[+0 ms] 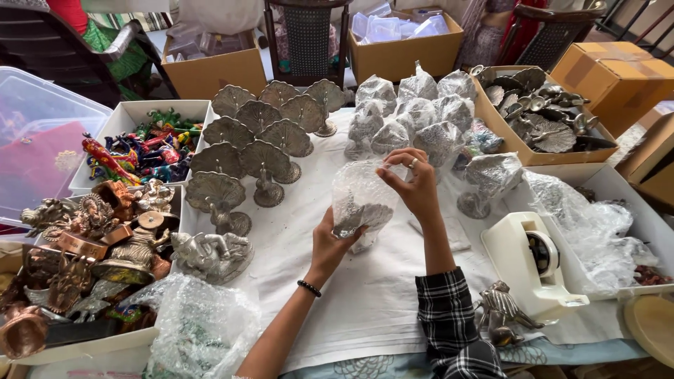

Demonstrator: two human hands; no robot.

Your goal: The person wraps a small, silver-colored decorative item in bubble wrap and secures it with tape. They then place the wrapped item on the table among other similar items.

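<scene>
A silver fan-tailed metal peacock figurine in a clear plastic bag (361, 203) is being held above the middle of the white cloth-covered table (365, 295). It is being gripped from below by the left hand (328, 245), fingers closed on the base, while the bag's top is being pinched by the right hand (415, 184). The figurine is judged heavy and rigid, the film thin and slippery; support under the base is advised. Open cloth is lying nearer the person. Unwrapped peacock figurines (260, 140) are standing to the left, wrapped ones (414, 112) behind, and a white tape dispenser (530, 263) to the right.
</scene>
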